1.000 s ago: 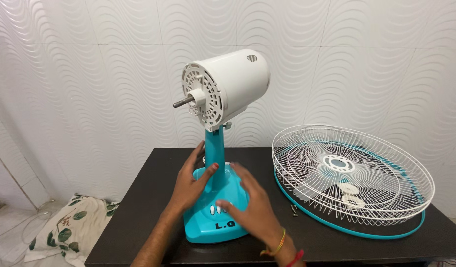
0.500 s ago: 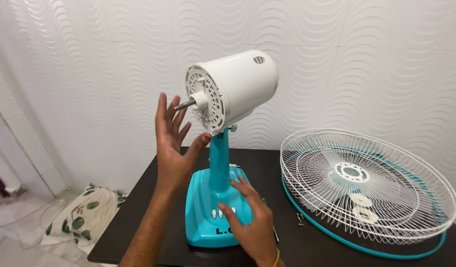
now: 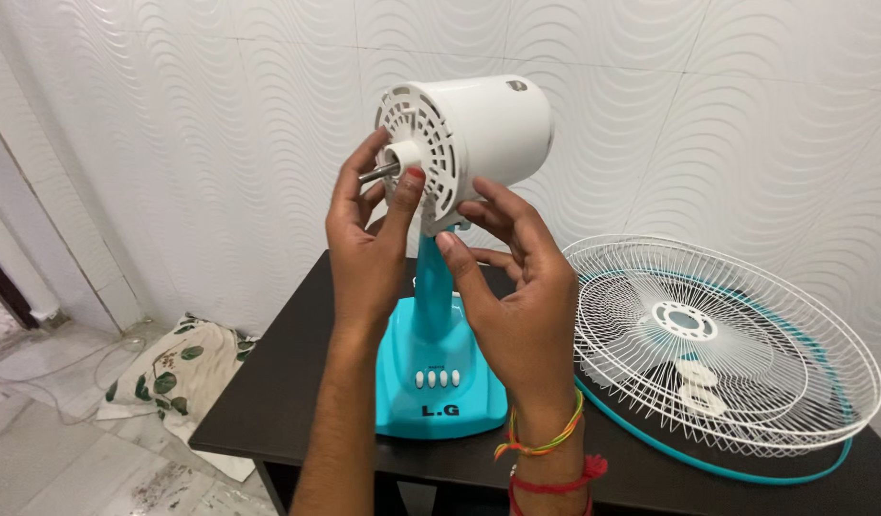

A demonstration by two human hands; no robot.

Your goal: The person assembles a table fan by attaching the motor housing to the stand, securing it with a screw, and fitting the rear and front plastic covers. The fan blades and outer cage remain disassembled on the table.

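Head view. Far left, on the floor: a leaf-print cloth (image 3: pixel 178 368) beside the dark desk (image 3: pixel 288 382). Left hand (image 3: pixel 369 244) raised at the front of the white motor housing (image 3: pixel 479 134); thumb and fingers close narrowly around the hub, just beside the bare metal shaft (image 3: pixel 372 173). It grips nothing else. The housing sits tilted atop the teal fan stand (image 3: pixel 440 368), which is upright on the desk, base with a row of white buttons facing the camera. Right hand (image 3: pixel 522 287) open and loosely curled, fingertips touching the lower front edge of the housing, holding nothing. Thread bands at that wrist. Right of the stand: white wire fan guard (image 3: pixel 722 339) lying flat on the desk, teal rim beneath it.
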